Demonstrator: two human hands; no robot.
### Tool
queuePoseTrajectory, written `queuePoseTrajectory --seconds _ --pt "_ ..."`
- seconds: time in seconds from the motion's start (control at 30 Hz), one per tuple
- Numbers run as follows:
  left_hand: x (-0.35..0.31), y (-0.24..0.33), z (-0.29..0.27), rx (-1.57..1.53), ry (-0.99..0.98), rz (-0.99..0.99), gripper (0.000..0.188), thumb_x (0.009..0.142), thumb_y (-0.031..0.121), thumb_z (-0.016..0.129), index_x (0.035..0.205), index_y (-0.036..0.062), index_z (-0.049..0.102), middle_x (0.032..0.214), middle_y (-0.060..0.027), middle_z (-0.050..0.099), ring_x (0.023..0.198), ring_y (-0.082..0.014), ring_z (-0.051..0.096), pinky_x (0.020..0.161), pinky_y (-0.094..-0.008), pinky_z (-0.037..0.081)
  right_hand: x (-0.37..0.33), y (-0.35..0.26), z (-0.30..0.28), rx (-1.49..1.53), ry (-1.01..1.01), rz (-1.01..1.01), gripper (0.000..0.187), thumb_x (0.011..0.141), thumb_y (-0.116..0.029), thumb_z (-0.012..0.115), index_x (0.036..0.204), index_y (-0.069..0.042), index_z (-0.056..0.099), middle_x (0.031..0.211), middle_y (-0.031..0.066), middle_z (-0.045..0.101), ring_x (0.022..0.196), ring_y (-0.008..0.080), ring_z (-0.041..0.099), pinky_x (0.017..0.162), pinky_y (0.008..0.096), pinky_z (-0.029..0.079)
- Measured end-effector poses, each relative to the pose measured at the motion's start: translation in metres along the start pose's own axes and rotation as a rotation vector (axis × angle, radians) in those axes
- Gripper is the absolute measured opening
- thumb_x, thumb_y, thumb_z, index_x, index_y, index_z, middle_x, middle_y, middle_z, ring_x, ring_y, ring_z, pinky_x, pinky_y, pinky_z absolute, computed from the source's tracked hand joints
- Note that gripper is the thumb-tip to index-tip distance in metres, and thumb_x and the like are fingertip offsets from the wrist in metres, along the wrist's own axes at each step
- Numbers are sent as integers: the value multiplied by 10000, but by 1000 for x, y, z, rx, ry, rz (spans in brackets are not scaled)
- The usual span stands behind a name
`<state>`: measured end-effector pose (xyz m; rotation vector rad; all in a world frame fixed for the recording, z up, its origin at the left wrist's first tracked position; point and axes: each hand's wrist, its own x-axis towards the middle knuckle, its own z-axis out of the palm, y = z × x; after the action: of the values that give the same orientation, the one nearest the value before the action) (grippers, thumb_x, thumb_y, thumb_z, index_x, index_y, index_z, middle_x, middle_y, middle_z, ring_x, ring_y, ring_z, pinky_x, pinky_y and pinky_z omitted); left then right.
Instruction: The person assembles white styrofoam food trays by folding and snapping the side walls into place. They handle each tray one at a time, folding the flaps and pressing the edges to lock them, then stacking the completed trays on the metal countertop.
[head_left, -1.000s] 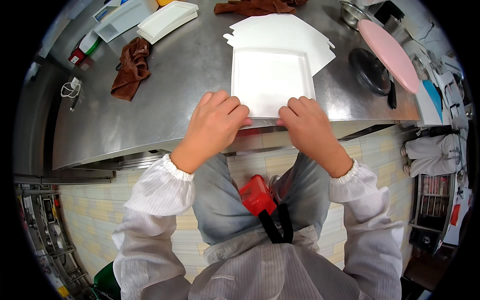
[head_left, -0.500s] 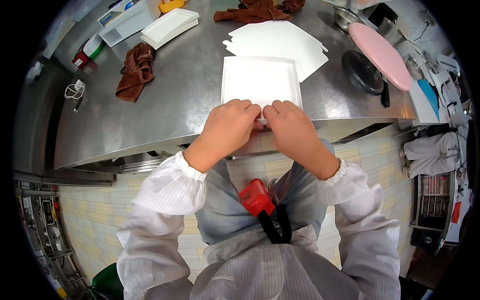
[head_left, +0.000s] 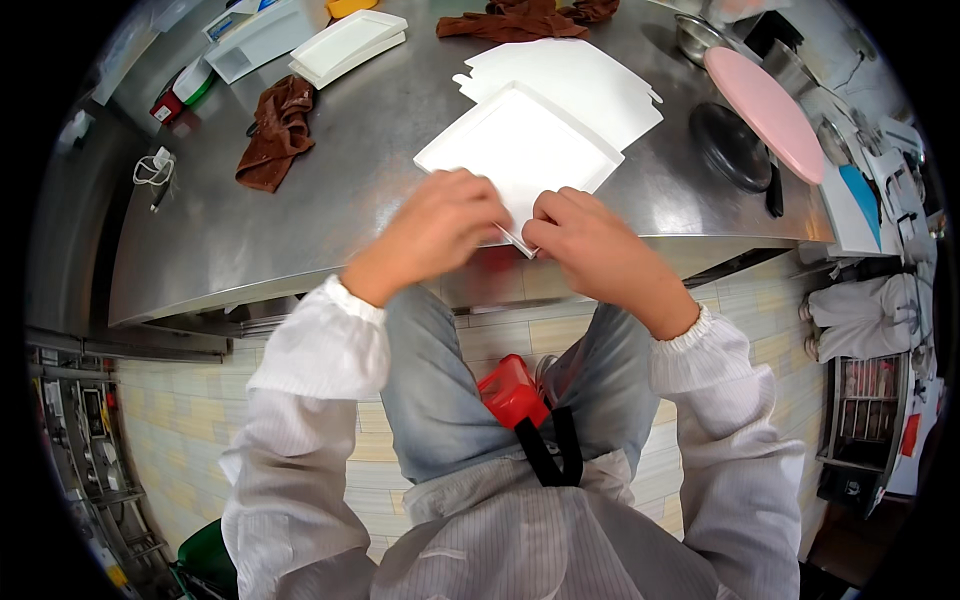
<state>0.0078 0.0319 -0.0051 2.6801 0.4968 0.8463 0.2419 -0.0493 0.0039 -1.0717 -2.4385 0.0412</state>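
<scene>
Before the person, a box [head_left: 520, 150] sits cornerwise at the surface's [head_left: 240, 235] front edge, left hand [head_left: 440, 230] and right hand [head_left: 585, 235] either side of its near corner. Sheets [head_left: 575, 90] lie behind it, and a cloth [head_left: 515, 27] behind those. To the left, another cloth [head_left: 277, 140] lies before stacked trays [head_left: 350, 45], with a bin [head_left: 262, 48] left of the trays and a cable [head_left: 153, 172] farthest left. To the right is a pan [head_left: 725, 145], with a disc [head_left: 765, 115] right of it and a bowl [head_left: 697, 38] behind.
</scene>
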Motion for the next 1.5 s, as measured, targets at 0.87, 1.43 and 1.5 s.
queuePoseTrajectory --seconds 0.87,1.43,1.5 --pt "4 11 10 -126 -33 -127 25 790 148 788 788 143 764 877 49 643 898 -172 571 889 -326 385 -1 -8 -1 122 7 98 239 719 -45 766 905 -111 632 961 45 535 924 263 505 831 386 387" --pt "5 12 19 -15 85 -84 98 810 221 784 788 143 729 853 34 638 836 -193 579 791 -345 446 4 -18 0 -12 140 157 93 748 -61 706 813 -84 644 926 58 546 900 274 507 844 404 392" --pt "7 15 31 93 182 -73 117 797 220 785 794 129 713 834 18 624 797 -203 577 737 -347 474 4 -18 7 -136 192 216 93 754 -63 709 821 -76 646 926 70 543 909 285 511 843 414 391"
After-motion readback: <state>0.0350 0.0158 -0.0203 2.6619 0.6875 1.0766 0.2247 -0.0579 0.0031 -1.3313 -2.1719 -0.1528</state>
